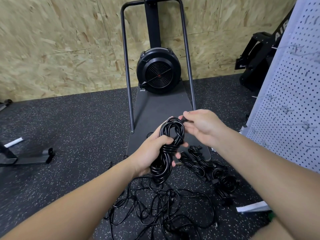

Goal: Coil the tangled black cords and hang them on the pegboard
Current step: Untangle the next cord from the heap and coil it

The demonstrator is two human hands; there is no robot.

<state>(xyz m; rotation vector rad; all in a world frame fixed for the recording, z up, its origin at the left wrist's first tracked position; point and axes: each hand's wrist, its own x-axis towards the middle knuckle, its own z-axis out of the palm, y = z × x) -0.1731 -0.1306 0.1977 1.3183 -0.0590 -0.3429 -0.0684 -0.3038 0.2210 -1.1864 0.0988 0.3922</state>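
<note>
— While your left hand [154, 153] is gripping the wrapped coil [166, 149] at its waist, what is your right hand [202, 127] doing?

— It is pinching the cord's free end, probably the plug, though it's blurred. You are finishing the tie-off; next you are tucking that end through, then turning right to the pegboard [294, 101]. A tangled pile [164, 210] is waiting on the floor.
</note>
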